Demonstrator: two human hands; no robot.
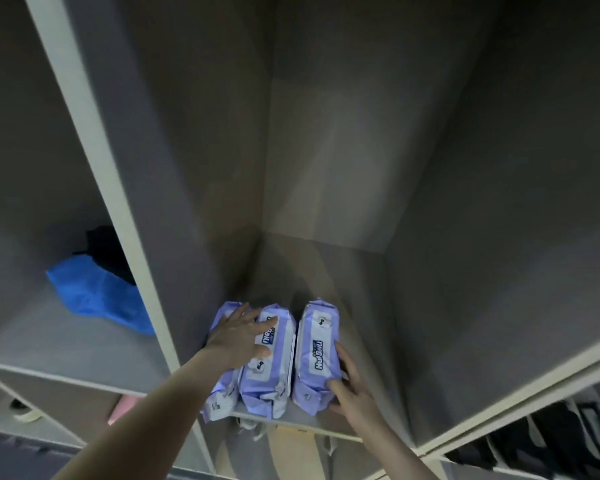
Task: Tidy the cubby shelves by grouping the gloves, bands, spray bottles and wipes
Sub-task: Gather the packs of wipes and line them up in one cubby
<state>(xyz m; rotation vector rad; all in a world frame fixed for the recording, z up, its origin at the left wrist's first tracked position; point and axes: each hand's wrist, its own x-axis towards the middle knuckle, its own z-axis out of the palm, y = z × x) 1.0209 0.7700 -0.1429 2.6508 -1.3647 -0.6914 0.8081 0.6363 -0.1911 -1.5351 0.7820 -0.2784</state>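
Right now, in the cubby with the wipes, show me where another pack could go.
Free floor lies behind the three wipe packs, toward the back corner, and between the right pack and the right wall. The front left is crowded: packs side by side at the shelf edge, with the left hand and right hand on them.

- You look into a tall grey cubby [343, 150] with plain side walls and a back panel, dimly lit, with a pale patch of light on the back panel.
- A cream-edged divider [118, 209] separates it from the neighbouring compartment on your left.
- A grey shelf board [302, 422] forms its floor, with lower compartments beneath.
- At your lower right, a cream-edged frame [520, 415] borders a lower compartment holding dark items.
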